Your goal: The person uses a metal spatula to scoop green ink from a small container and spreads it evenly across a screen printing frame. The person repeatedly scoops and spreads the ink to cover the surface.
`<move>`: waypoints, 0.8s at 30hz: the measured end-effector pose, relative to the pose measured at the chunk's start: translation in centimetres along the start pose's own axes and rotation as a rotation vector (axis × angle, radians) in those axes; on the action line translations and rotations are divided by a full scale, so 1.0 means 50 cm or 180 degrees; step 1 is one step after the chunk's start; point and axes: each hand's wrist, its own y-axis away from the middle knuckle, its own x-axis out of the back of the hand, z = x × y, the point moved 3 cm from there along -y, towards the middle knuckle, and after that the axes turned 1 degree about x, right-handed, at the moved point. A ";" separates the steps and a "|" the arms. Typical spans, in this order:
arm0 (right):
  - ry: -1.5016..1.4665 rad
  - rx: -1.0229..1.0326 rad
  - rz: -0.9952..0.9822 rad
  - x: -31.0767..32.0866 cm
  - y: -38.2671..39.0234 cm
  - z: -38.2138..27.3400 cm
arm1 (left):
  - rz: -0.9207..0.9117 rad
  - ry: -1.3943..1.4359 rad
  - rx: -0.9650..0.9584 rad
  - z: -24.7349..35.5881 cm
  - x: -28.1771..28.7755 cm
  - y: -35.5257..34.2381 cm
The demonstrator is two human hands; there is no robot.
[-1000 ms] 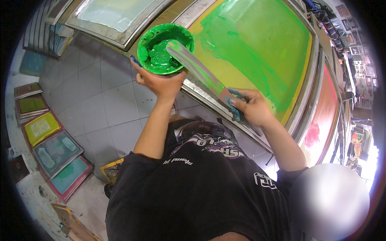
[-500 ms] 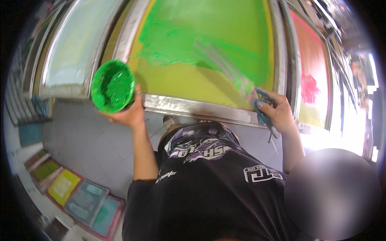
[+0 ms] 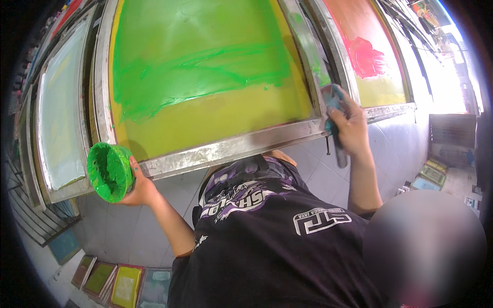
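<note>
My left hand [image 3: 141, 187] is closed round the side of a tub [image 3: 109, 173], smeared inside and out with thick green ink. The tub is tilted, its mouth toward me, just off the near left corner of a screen printing frame [image 3: 226, 146]. Wet green ink [image 3: 169, 84] covers the far and middle parts of the screen mesh, with the near strip olive yellow. My right hand [image 3: 352, 123] grips the blue-stained handle of a long flat spatula [image 3: 308, 46]. Its green-smeared blade points away from me, above the frame's right rail.
On the right stands another frame [image 3: 387, 111] with pink-red ink on its mesh. A pale blue screen [image 3: 61, 113] is at the left. Several small framed screens [image 3: 126, 287] lean low at the left, by the grey tiled floor [image 3: 123, 231].
The spatula has moved from over the mesh to the right rail and turned more upright. The tub is tipped further toward me. The view has shifted and turned.
</note>
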 end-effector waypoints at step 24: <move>0.0461 -0.0353 -0.0015 0.048 0.027 -0.007 | -0.0229 -0.0606 -0.0276 0.009 0.007 -0.006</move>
